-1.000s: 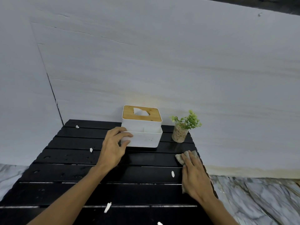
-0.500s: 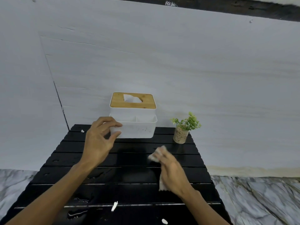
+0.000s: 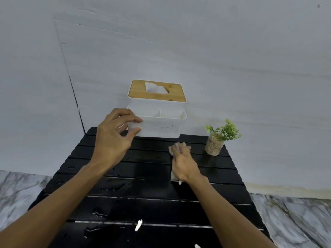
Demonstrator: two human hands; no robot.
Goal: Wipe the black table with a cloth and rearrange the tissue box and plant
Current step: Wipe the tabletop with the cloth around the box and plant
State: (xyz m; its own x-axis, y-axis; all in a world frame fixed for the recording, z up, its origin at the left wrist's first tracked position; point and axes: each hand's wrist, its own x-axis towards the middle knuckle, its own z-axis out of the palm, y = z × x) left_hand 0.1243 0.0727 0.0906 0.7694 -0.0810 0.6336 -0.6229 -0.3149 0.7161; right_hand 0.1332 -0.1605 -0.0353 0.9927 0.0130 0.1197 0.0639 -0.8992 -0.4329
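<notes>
Black table (image 3: 146,208): slatted top, water drops (image 3: 97,214) seen on the near slats, so it is judged only part-wiped. Tissue box (image 3: 157,122): a second ago it was standing at back centre of the table; it has since been raised and is now held up in front of the wall, above the back edge. Whether its base is fully clear of the rear slat cannot be confirmed from this angle, but it looks lifted. Left hand (image 3: 114,138): closed on the box's front-left corner, the wall of the front compartment pinched between thumb and fingers; the grip point is unchanged since the box stood on the table. Right hand (image 3: 184,161): fingers laid out flat and pressed down on the cloth (image 3: 179,145), nothing gripped; it has been moved from the right edge of the table in to the back centre, just in front of where the box stood. Plant (image 3: 220,136): not moved, upright at the back right corner, near the cloth but apart from it. White scraps (image 3: 138,225): still left on the near slats. Meaning for the task: the box footprint has been exposed for wiping, the wipe is in hand there, and box replacement, plant repositioning and the near slats are judged outstanding.
</notes>
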